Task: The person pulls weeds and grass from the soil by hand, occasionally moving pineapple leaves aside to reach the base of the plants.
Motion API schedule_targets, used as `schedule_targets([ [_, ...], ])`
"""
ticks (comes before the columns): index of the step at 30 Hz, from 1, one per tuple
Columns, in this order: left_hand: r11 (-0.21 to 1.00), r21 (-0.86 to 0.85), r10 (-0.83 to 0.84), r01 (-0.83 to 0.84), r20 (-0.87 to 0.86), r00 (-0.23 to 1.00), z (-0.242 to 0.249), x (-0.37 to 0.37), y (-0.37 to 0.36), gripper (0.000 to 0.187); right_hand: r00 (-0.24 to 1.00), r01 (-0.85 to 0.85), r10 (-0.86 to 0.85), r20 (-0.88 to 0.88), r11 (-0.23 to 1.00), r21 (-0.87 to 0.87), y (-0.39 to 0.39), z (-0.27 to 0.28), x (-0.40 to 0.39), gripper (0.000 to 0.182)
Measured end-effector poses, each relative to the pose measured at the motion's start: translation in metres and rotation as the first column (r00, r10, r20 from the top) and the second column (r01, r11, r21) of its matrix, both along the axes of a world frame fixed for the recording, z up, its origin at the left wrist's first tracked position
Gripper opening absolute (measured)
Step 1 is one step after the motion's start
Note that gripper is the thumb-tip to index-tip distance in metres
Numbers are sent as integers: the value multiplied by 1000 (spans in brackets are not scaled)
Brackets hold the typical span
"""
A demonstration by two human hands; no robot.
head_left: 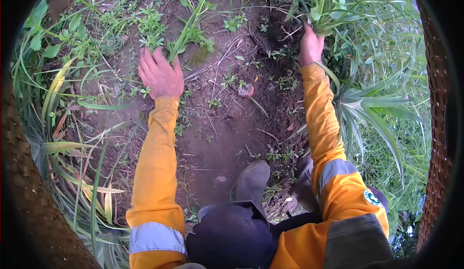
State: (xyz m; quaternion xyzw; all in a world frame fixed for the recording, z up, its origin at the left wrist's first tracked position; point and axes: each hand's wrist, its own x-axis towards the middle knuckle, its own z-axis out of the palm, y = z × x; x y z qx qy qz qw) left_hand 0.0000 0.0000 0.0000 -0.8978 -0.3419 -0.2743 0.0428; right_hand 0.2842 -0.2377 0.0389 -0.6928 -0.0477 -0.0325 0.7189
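Note:
My left hand [162, 75] lies back-up on the soil with its fingers stretched forward. Its fingertips touch a clump of low leafy weeds [152, 29], and long green grass stems [191, 25] rise beside the thumb and index finger. Over on the right, my right hand [311, 45] is closed around a bunch of uprooted-looking green weeds [328, 15], whose leaves spread out above the fist. Part of its fingers is hidden by the wrist angle and the leaves.
Bare brown soil [208, 124] with small sprouts runs between the arms. Spiky long-leaved plants [362, 107] stand right, and more long leaves [63, 148] line the left. A boot [252, 179] is planted below. The woven hat brim [437, 100] frames both sides.

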Motion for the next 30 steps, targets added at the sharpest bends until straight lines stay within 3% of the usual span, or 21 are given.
schedule_targets([
  [1, 1000, 19, -4, 4, 22, 1000, 4, 10, 6, 48, 995, 39, -52, 83, 989, 143, -11, 17, 25, 35],
  [2, 999, 41, -6, 4, 49, 999, 10, 22, 14, 46, 997, -35, 55, -47, 931, 362, -27, 46, 40, 28],
  [3, 1000, 0, -4, 4, -8, 1000, 6, -12, -7, 47, 955, -141, 260, -141, 821, 554, -67, 42, 28, 33],
  [5, 1000, 13, -3, 2, 27, 1000, 5, -4, -1, 48, 930, -25, 270, -251, 726, 687, -52, 65, 18, 51],
  [6, 1000, 18, -4, 3, 28, 1000, 4, -4, 1, 48, 916, -86, 139, -377, 985, 153, -46, 37, 29, 52],
  [8, 1000, 11, -4, 4, 45, 999, 4, 0, -2, 47, 933, -161, 39, -358, 934, -318, -35, -31, 58, 48],
  [11, 1000, 8, -24, 23, 61, 998, 6, -2, -1, 46, 927, -297, 304, -218, 953, 68, -3, -93, 63, 34],
  [12, 1000, 2, -23, 23, 61, 998, 5, -7, -2, 46, 871, -222, 379, -311, 870, 440, 4, -73, 59, 33],
  [14, 1000, -9, -13, 14, 50, 999, 4, -11, -3, 44, 811, -135, 490, -319, 687, 714, -4, -1, 27, 37],
  [15, 1000, -10, -9, 10, 65, 998, 6, -6, -2, 44, 884, -140, 352, -308, 828, 543, 2, -20, 40, 45],
  [16, 1000, -6, -17, 18, 85, 996, 4, -6, 1, 42, 968, -246, 247, 31, 969, -30, 8, -69, 65, 50],
  [17, 1000, -17, -15, 17, 92, 996, 4, -4, -1, 41, 942, -221, 322, 95, 807, -547, 2, -78, 73, 56],
  [18, 1000, -26, -15, 17, 96, 995, 4, -3, -1, 40, 893, -35, 414, 179, 459, -888, -2, -80, 75, 63],
  [19, 999, -34, -10, 13, 94, 996, 5, -5, 1, 39, 958, -168, 259, 126, 856, -489, -3, -81, 79, 64],
  [20, 1000, -20, -14, 16, 111, 994, 5, -6, 5, 38, 972, -195, 189, -137, 980, -32, -5, -86, 80, 63],
  [22, 999, -13, -31, 33, 133, 991, 3, -6, 5, 35, 920, -290, 250, -302, 952, -95, -8, -54, 44, 56],
  [24, 996, -51, -61, 72, 182, 981, -3, -6, 3, 32, 864, -316, 502, 50, 615, -722, -11, -61, 32, 53],
  [25, 996, -53, -61, 74, 215, 975, -3, -5, 7, 31, 819, -396, 574, -15, 546, -738, -4, -40, 13, 53],
  [26, 996, -28, -75, 86, 281, 957, -3, -5, 8, 33, 803, -443, 596, 28, 628, -640, 1, -39, 4, 56],
  [29, 921, -364, 34, 137, 427, 904, 4, -10, -4, 36, 684, -694, 727, -54, 626, -355, 9, -11, -58, 69],
  [30, 792, -578, 62, 196, 396, 916, 22, -15, -16, 47, 527, -797, 816, -239, 377, -472, 15, 16, -82, 73],
])
